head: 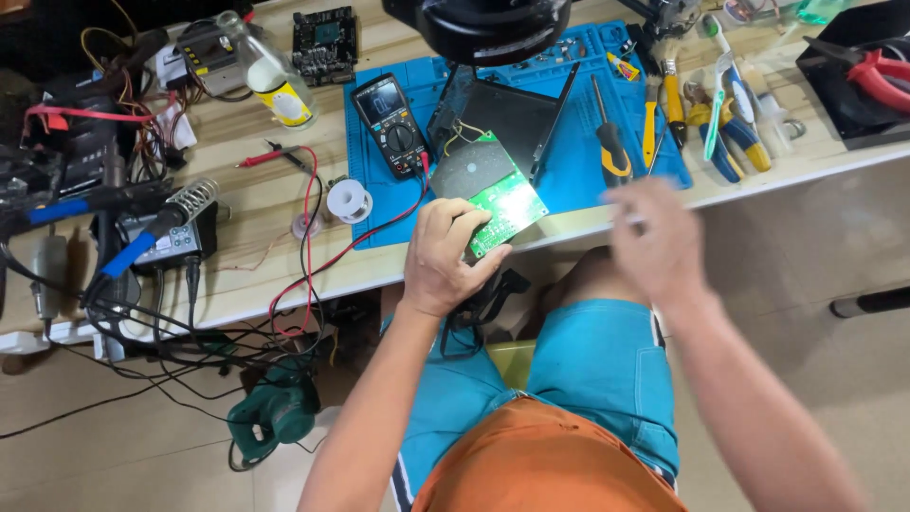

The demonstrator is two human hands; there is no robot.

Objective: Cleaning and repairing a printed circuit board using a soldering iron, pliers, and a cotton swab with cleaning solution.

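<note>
Orange shirt [540,465] and blue shorts [597,370] fill the foreground. Beyond them the left hand [445,256] grips a green circuit board [502,204] at the desk [265,199] edge. To its right, the right hand [654,237] hovers blurred; I cannot tell its grip. Past both hands, a multimeter [391,123] and screwdriver [611,142] lie unused, so work looks unfinished.

This is an electronics repair workshop. A blue work mat [569,171] lies on the wooden bench [265,199] with a multimeter [391,123], and screwdrivers [611,142] and pliers [735,142] sit toward its right edge. A soldering iron stand [194,201], solder spool [349,201] and tangled cables [142,322] fill the left end.
</note>
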